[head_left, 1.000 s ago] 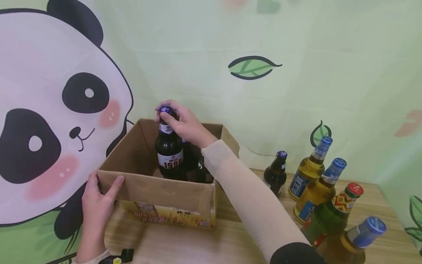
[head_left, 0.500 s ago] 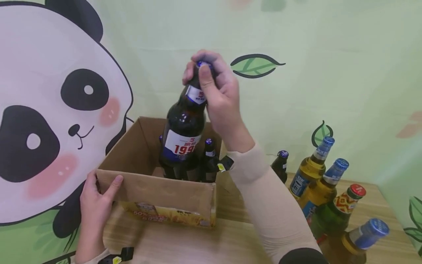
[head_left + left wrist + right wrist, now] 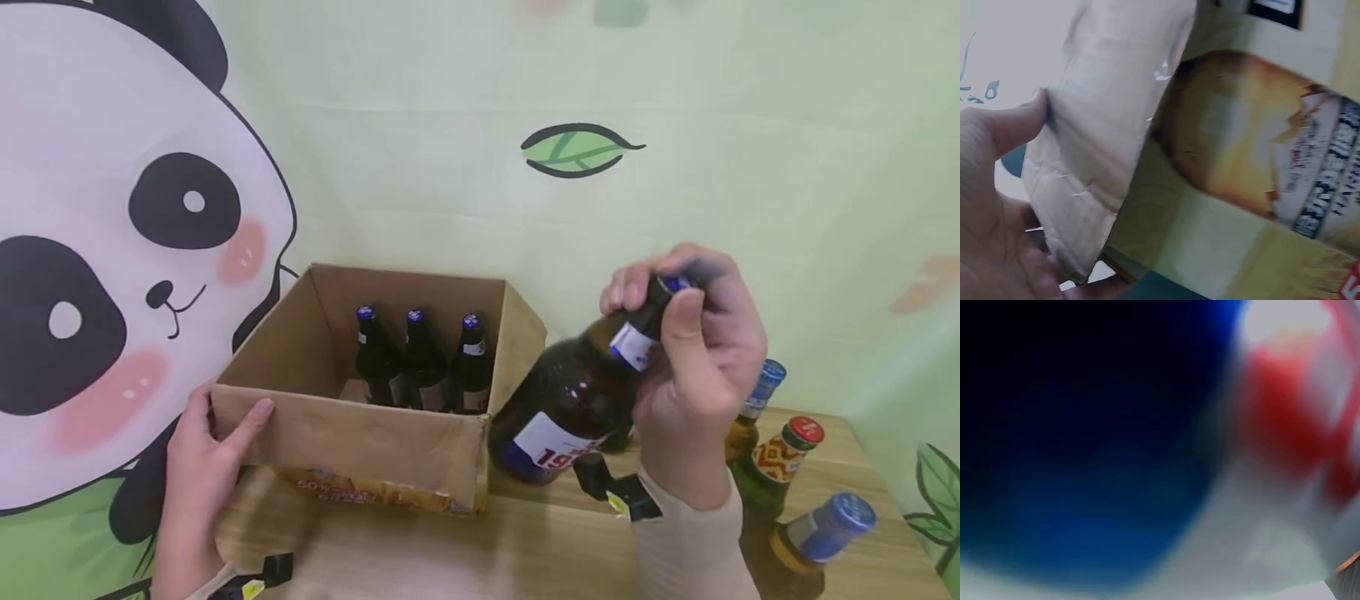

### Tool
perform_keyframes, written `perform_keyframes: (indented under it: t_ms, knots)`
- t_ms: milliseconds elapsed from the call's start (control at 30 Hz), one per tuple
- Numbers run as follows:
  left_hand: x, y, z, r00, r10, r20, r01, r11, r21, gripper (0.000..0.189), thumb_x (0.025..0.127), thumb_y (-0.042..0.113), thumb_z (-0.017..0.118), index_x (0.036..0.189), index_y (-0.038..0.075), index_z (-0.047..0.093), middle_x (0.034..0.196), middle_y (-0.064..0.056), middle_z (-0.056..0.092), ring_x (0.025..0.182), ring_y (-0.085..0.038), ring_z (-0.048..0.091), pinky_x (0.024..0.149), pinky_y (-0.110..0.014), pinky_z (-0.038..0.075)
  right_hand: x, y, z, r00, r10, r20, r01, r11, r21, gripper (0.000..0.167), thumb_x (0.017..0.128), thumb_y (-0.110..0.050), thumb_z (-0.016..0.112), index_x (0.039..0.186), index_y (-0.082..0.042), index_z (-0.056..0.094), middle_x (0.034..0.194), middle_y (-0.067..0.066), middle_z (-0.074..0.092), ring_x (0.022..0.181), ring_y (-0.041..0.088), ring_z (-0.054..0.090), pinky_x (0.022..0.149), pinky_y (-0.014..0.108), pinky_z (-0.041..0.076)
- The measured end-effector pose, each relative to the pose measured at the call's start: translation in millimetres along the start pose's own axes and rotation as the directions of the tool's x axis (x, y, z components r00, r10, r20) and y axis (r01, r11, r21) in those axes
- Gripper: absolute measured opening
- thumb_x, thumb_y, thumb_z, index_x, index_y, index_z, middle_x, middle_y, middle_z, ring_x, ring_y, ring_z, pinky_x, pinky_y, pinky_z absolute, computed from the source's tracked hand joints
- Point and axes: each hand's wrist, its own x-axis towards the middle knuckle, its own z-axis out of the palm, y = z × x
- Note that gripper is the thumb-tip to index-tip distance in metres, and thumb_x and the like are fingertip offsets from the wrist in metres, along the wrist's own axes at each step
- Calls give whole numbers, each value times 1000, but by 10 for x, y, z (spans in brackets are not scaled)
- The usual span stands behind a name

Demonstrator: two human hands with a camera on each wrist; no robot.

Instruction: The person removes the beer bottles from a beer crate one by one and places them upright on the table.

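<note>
My right hand [image 3: 701,350] grips a dark beer bottle [image 3: 592,375] by its neck, thumb close to the blue cap. Tilted, with its base toward the lower left, the bottle is held up beside the cardboard box [image 3: 345,429]. Its white and blue label [image 3: 1104,531] fills the right wrist view as a blur. At the box's near left corner, my left hand [image 3: 206,467] holds the folded flap [image 3: 1097,119] between thumb and fingers. Inside the box, three dark beer bottles [image 3: 426,367] with blue caps stand upright along the right side.
At the right of the wooden table [image 3: 525,550] stand a green bottle with a red cap [image 3: 780,458], a blue-capped amber bottle [image 3: 810,542] nearest me and another blue-capped bottle [image 3: 761,392] partly behind my hand. A panda-printed backdrop [image 3: 420,183] hangs close behind the box.
My right hand has lifted the dark beer bottle out of the box and carried it right and down, past the box's right wall. The left hand keeps its hold on the corner.
</note>
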Motion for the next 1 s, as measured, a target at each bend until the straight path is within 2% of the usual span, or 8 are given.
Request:
perform_keyframes:
  t_ms: [100, 200, 367, 433, 500, 667, 867, 1000]
  knots:
    - [14, 3, -7, 1000, -6, 16, 6, 1000, 13, 79, 92, 41, 72, 156, 13, 33, 144, -21, 48, 125, -37, 46, 101, -57, 36, -282, -40, -229, 999, -33, -11, 31, 987, -155, 23, 97, -1, 60, 97, 21, 51, 76, 22, 58, 71, 31, 59, 71, 37, 54]
    - [-4, 19, 21, 999, -38, 1, 38, 999, -16, 83, 91, 41, 74, 158, 22, 30, 150, -17, 45, 127, -36, 44, 103, -58, 34, -533, -55, -472, 1000, -25, 17, 29, 946, -323, 17, 97, 7, 54, 100, 23, 49, 83, 21, 60, 78, 29, 60, 78, 35, 54]
    - [-58, 35, 132, 991, -88, -98, 80, 993, -87, 81, 88, 37, 78, 155, 36, 34, 149, -6, 49, 123, -24, 47, 101, -34, 36, -823, -62, -810, 999, 7, 36, 13, 859, -512, 15, 96, 16, 48, 106, 26, 45, 91, 18, 63, 87, 26, 63, 85, 31, 53]
    - [-75, 30, 189, 986, -100, -133, 83, 988, -128, 79, 88, 34, 79, 154, 38, 36, 147, -3, 50, 120, -18, 47, 97, -27, 35, -903, -73, -903, 999, 20, 26, -2, 831, -557, 16, 96, 17, 48, 108, 27, 43, 93, 17, 64, 89, 25, 64, 86, 29, 53]
    - [-90, 28, 257, 983, -105, -151, 74, 978, -194, 77, 89, 31, 78, 153, 37, 36, 146, -2, 50, 120, -15, 46, 98, -27, 35, -966, -88, -979, 1000, 26, 16, -11, 802, -597, 18, 96, 17, 49, 109, 28, 42, 94, 16, 65, 90, 24, 64, 86, 27, 53]
    - [-119, 6, 332, 977, -108, -182, 44, 945, -324, 75, 91, 24, 76, 154, 35, 36, 146, 0, 48, 122, -12, 43, 104, -30, 33, -1079, -46, -1079, 999, 46, -7, -41, 778, -627, 18, 95, 20, 48, 110, 28, 42, 95, 17, 63, 92, 26, 62, 87, 26, 53]
    - [-140, -8, 320, 979, -94, -179, 32, 946, -323, 76, 91, 22, 76, 154, 35, 36, 147, 1, 47, 123, -11, 43, 105, -29, 32, -1172, 14, -1167, 998, 61, -18, -58, 756, -652, 16, 94, 21, 48, 108, 27, 43, 95, 17, 63, 91, 25, 62, 83, 23, 52]
    - [-147, -10, 311, 982, -97, -161, 43, 950, -310, 77, 91, 23, 76, 154, 36, 34, 149, 1, 46, 126, -12, 42, 107, -31, 31, -1210, 41, -1220, 996, 82, -32, -80, 700, -710, 16, 94, 21, 49, 109, 25, 47, 94, 19, 62, 91, 23, 62, 80, 21, 52]
